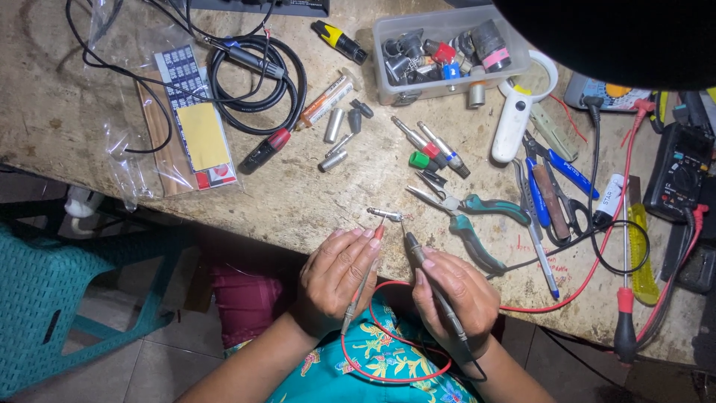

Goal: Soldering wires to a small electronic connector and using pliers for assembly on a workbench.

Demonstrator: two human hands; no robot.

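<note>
Teal-handled pliers [477,216] are lying near the worn desk's [60,112] front edge. A clear plastic box [447,52] of connectors is sitting by the back edge, and a coiled black cable [257,86] is resting left of it. A multimeter [679,175] is lying toward the right edge.

The left hand [335,280] holds a red probe [364,277], the right hand [456,298] a black probe [432,287]; both tips touch a plug [385,215] near the table [313,201] edge.

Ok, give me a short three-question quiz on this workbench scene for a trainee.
1. True or false: the left hand holds the red probe.
2. What do both probe tips touch? A) small metal plug B) teal pliers C) multimeter
3. Which hand holds the black probe?

Key: 1. true. 2. A. 3. The right hand.
</note>
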